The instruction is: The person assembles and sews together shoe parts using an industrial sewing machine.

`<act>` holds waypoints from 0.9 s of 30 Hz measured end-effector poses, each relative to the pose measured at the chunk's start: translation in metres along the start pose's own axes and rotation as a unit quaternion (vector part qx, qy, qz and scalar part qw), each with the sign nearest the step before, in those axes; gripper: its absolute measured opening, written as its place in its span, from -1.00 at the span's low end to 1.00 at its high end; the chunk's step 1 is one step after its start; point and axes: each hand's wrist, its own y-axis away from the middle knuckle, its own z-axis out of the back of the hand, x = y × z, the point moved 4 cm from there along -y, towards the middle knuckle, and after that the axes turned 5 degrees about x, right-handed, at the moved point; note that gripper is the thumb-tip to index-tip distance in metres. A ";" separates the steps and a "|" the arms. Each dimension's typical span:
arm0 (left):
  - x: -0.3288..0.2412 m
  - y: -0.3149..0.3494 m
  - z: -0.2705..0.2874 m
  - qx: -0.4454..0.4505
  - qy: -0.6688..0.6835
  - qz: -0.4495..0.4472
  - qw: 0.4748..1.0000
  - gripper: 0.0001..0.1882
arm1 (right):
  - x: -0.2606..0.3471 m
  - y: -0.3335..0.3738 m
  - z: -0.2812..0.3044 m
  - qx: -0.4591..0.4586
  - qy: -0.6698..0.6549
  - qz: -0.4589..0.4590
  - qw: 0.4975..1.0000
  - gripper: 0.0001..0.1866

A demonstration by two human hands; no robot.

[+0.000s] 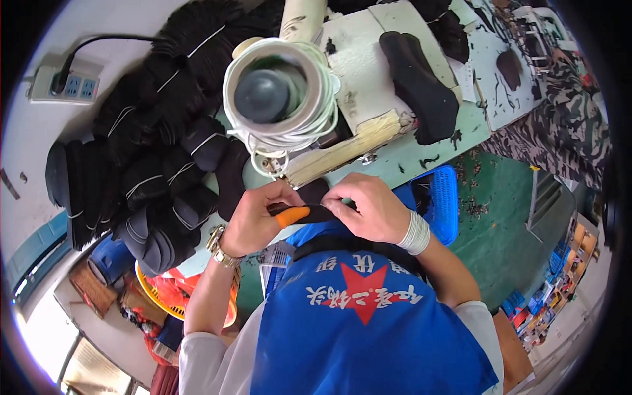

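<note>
Close to my body, both hands hold a black insole-like piece point(320, 214) between them. My left hand point(258, 220), with a metal watch at the wrist, is closed on its left end. An orange, rounded piece point(292, 216) shows at my left fingers; whether it is a finger cover or a handle I cannot tell. The fingers of my right hand point(370, 205) pinch the piece's right end, and white cord is wound round that wrist. Just beyond the hands, another dark flat piece point(315, 191) lies at the table edge. My fingers partly hide the held piece.
Tied bundles of black insoles point(155, 118) crowd the table's left. Ahead stands a machine with a round housing point(234, 99) draped in white cord. A black insole point(424, 92) lies right of it. A blue basket point(446, 204) stands right; a yellow basket point(155, 295) is lower left.
</note>
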 end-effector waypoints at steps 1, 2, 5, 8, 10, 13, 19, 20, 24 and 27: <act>-0.001 0.000 -0.002 -0.003 0.002 0.005 1.000 -0.82 | 0.004 -0.001 0.000 0.025 -0.067 0.010 0.997 -0.81; -0.009 0.002 -0.003 -0.009 -0.006 -0.029 1.000 -0.83 | 0.006 -0.003 -0.001 0.049 -0.133 0.019 0.990 -0.81; -0.020 0.004 -0.002 -0.016 -0.002 -0.047 0.999 -0.86 | 0.007 -0.003 0.003 0.050 -0.151 0.047 0.986 -0.81; -0.018 0.005 -0.002 -0.015 -0.065 -0.021 0.998 -0.84 | 0.003 -0.003 0.000 0.061 -0.124 0.041 0.990 -0.81; -0.022 0.008 -0.007 -0.024 -0.112 -0.080 0.990 -0.84 | -0.005 -0.002 -0.008 0.057 -0.052 -0.006 0.997 -0.82; -0.033 0.010 -0.011 -0.011 -0.183 -0.180 0.967 -0.82 | 0.009 0.001 -0.006 -0.042 -0.133 0.084 0.987 -0.85; -0.020 0.000 -0.005 -0.048 0.041 0.003 0.998 -0.76 | 0.004 -0.006 0.005 -0.038 -0.086 0.007 0.996 -0.84; -0.018 -0.004 -0.002 -0.035 0.047 0.014 0.998 -0.73 | 0.006 -0.008 0.009 -0.060 -0.069 0.000 0.996 -0.83; -0.019 -0.022 0.018 0.043 0.099 0.077 0.991 -0.66 | -0.004 -0.022 0.019 -0.122 -0.023 -0.024 0.992 -0.82; -0.021 -0.035 0.033 0.067 0.104 0.110 0.986 -0.73 | -0.016 -0.042 0.011 -0.104 0.036 -0.071 0.991 -0.79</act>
